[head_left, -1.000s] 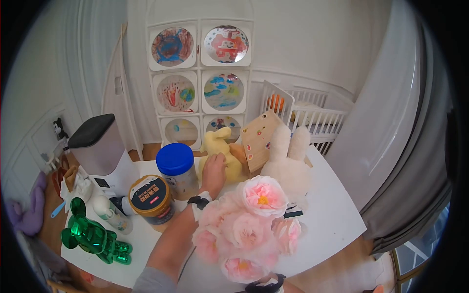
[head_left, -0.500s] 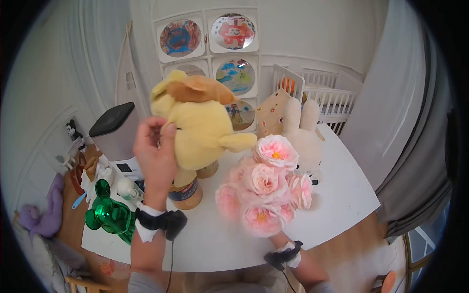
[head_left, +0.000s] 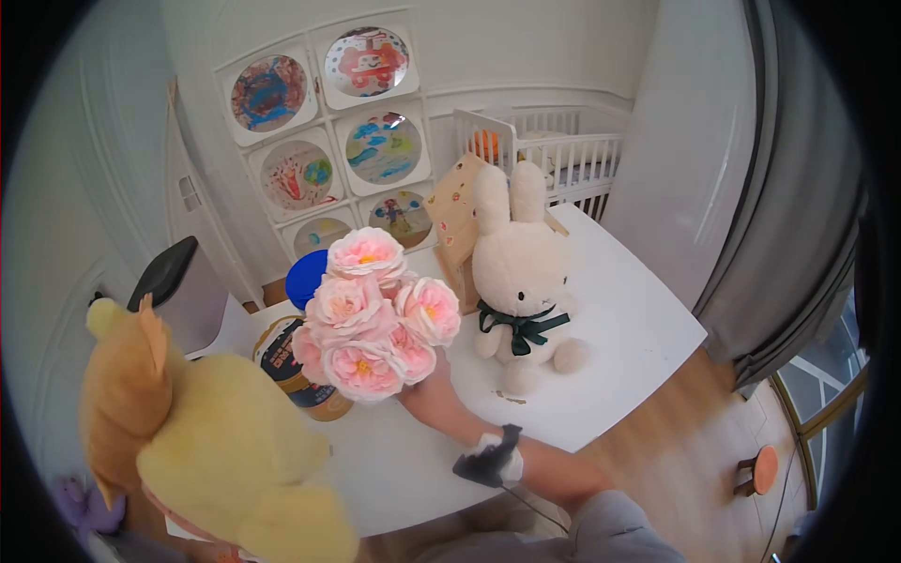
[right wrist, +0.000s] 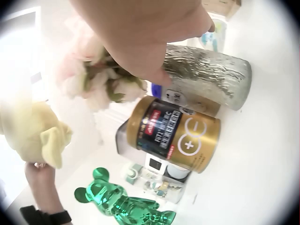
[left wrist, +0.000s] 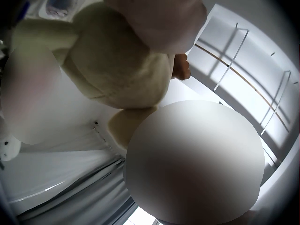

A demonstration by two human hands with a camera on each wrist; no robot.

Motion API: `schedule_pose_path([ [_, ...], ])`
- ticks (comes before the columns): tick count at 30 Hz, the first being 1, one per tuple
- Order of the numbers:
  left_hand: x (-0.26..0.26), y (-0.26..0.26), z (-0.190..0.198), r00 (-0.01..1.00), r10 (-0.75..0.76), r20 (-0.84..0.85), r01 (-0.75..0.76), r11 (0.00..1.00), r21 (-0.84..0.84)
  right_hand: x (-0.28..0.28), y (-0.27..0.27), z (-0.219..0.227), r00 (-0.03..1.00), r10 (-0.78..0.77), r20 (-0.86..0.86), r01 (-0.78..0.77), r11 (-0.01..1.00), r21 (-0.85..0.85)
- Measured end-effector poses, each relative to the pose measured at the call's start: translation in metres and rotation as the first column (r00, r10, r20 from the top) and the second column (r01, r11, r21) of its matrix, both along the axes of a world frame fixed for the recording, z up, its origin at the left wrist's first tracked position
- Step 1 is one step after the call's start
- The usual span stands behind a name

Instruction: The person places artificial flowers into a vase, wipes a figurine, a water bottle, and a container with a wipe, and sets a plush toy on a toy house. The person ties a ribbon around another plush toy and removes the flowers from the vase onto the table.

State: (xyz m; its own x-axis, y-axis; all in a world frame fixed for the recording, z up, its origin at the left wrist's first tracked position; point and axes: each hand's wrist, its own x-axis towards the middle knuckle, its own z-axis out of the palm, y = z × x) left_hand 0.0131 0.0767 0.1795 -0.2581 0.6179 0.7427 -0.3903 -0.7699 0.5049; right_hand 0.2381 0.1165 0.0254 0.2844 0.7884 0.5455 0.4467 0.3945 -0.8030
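Note:
The yellow plush toy (head_left: pixel 225 441) with brown ears fills the head view's lower left, close to the camera. My left hand (right wrist: pixel 42 180) grips it from beneath in the right wrist view; in the left wrist view the hand (left wrist: pixel 164 23) lies against the plush body (left wrist: pixel 117 65). Fingers of my right hand (right wrist: pixel 145 37) curl round the upper part of a ribbed glass vase (right wrist: pixel 211 75) of pink flowers (right wrist: pixel 101 79), beside a gold tin (right wrist: pixel 173 133). In the head view the blooms (head_left: pixel 375 319) partly cover my right hand (head_left: pixel 427 380).
A cream plush rabbit (head_left: pixel 521 272) with a dark green bow sits right of the flowers, before a wooden board (head_left: pixel 455 206). A blue-lidded jar (head_left: pixel 307 279) and grey-lidded appliance (head_left: pixel 178 291) stand left. A shiny green bear figure (right wrist: pixel 117 199) shows in the right wrist view.
My left hand has carried the yellow plush from the back of the table to the near left. The flowers and vase have shifted left, uncovering the rabbit's front. The head view has turned.

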Motion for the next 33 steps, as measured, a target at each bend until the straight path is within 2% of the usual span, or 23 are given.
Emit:
schedule_pose_path([
  [1,0.007,-0.002,-0.001,0.996,-0.023,-0.09,0.03,0.997,0.071,-0.002,-0.023,0.018,0.992,-0.122,0.025,0.123,0.99,-0.065],
  [3,0.02,-0.006,-0.006,0.965,-0.046,-0.26,0.102,0.973,0.205,0.009,-0.08,0.05,0.985,0.12,-0.122,-0.129,0.989,-0.07],
  [4,0.027,-0.009,-0.01,0.94,-0.048,-0.339,0.144,0.953,0.265,0.013,-0.104,0.068,0.839,0.366,-0.403,-0.372,0.926,0.066],
  [5,0.034,-0.015,-0.014,0.909,-0.042,-0.415,0.187,0.93,0.317,0.016,-0.127,0.084,0.556,0.571,-0.604,-0.537,0.801,0.263],
  [7,0.042,-0.028,-0.021,0.829,0.001,-0.559,0.275,0.87,0.41,0.02,-0.167,0.117,0.612,0.592,-0.524,-0.53,0.799,0.284],
  [9,0.049,-0.041,-0.023,0.728,0.091,-0.68,0.362,0.791,0.494,0.036,-0.188,0.122,0.65,0.624,-0.433,-0.537,0.781,0.319],
  [11,0.058,-0.052,-0.021,0.61,0.208,-0.765,0.456,0.697,0.553,0.064,-0.2,0.097,0.78,0.356,-0.515,-0.215,0.925,0.313],
  [12,0.069,-0.058,-0.015,0.614,0.206,-0.762,0.456,0.696,0.555,0.081,-0.205,0.081,0.807,0.208,-0.553,-0.041,0.954,0.299],
  [14,0.093,-0.062,0.001,0.64,0.041,-0.767,0.434,0.805,0.404,0.117,-0.217,0.056,0.777,-0.086,-0.624,0.303,0.92,0.25],
  [15,0.094,-0.06,-0.003,0.639,0.04,-0.768,0.433,0.807,0.402,0.132,-0.228,0.052,0.721,-0.226,-0.655,0.463,0.86,0.214],
  [16,0.092,-0.054,-0.013,0.639,-0.006,-0.77,0.378,0.873,0.307,0.148,-0.246,0.073,0.837,-0.265,-0.479,0.368,0.92,0.134],
  [18,0.089,-0.038,-0.034,0.59,-0.126,-0.797,0.318,0.944,0.086,0.199,-0.242,0.075,0.742,-0.286,-0.607,0.432,0.895,0.106],
  [19,0.089,-0.03,-0.047,0.587,-0.131,-0.799,0.324,0.942,0.084,0.222,-0.241,0.07,0.655,-0.355,-0.667,0.481,0.877,0.006],
  [22,0.082,-0.005,-0.088,0.22,-0.15,-0.964,-0.002,0.988,-0.154,0.273,-0.236,0.028,0.65,-0.457,-0.607,0.52,0.85,-0.084],
  [23,0.079,0.002,-0.101,0.218,-0.146,-0.965,-0.011,0.988,-0.152,0.283,-0.24,0.01,0.678,-0.506,-0.533,0.416,0.862,-0.289],
  [24,0.076,0.008,-0.115,0.223,-0.143,-0.964,-0.12,0.978,-0.173,0.288,-0.24,-0.002,0.719,-0.529,-0.45,0.299,0.82,-0.488],
  [25,0.076,0.013,-0.125,0.228,-0.139,-0.964,-0.232,0.954,-0.192,0.289,-0.238,-0.003,0.728,-0.514,-0.454,0.278,0.826,-0.49],
  [26,0.077,0.018,-0.129,0.223,-0.136,-0.965,-0.255,0.948,-0.193,0.287,-0.238,-0.001,0.702,-0.518,-0.489,0.269,0.828,-0.492],
  [28,0.083,0.031,-0.132,0.384,-0.314,-0.868,-0.28,0.857,-0.434,0.288,-0.241,0.004,0.695,-0.534,-0.482,0.264,0.812,-0.52],
  [29,0.088,0.04,-0.137,0.382,-0.311,-0.87,-0.294,0.852,-0.433,0.292,-0.243,0.004,0.698,-0.526,-0.485,0.25,0.814,-0.524],
  [31,0.1,0.059,-0.146,0.592,-0.315,-0.742,-0.035,0.909,-0.414,0.302,-0.243,0.006,0.724,-0.515,-0.459,0.224,0.804,-0.55],
  [32,0.105,0.064,-0.15,0.598,-0.298,-0.744,-0.057,0.911,-0.41,0.303,-0.242,0.006,0.713,-0.529,-0.46,0.252,0.805,-0.537],
  [33,0.111,0.067,-0.154,0.663,-0.355,-0.659,0.005,0.883,-0.47,0.302,-0.241,0.012,0.727,-0.507,-0.464,0.229,0.815,-0.532],
])
